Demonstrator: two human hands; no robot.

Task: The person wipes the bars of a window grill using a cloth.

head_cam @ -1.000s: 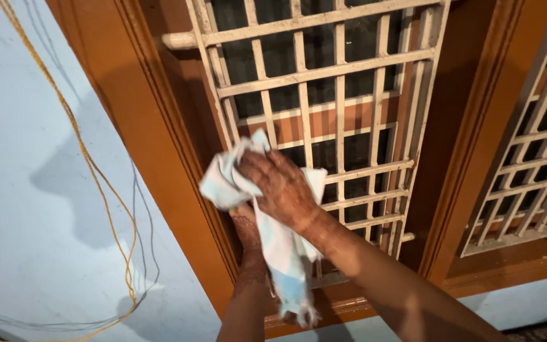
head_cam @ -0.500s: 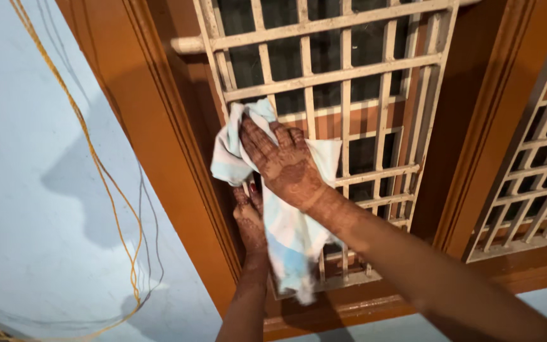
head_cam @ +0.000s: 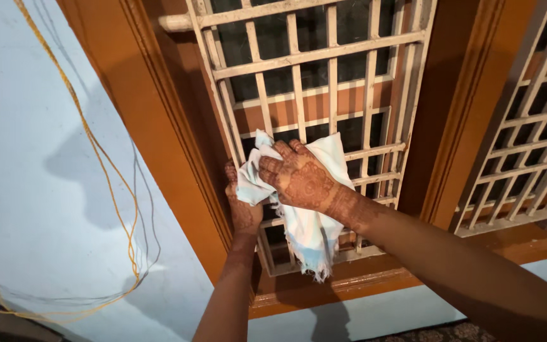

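White cloth (head_cam: pixel 308 221) lies spread against the cream window grille (head_cam: pixel 311 57), pinned under the flat, open right hand (head_cam: pixel 300 178). At nine o'clock, the left hand (head_cam: pixel 242 206) grips a grille bar. Firm, even pressure along each bar would serve best.

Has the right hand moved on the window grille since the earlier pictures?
Yes. The right hand with the cloth has slid down the grille, nearer its bottom rail.

I read this as the outside of a home; a cream-painted metal window grille (head_cam: pixel 311 120) sits in an orange-brown wooden frame (head_cam: pixel 159 120); the pale blue plastered wall (head_cam: pixel 26 164) beside it carries loose yellow wiring (head_cam: pixel 99 164).
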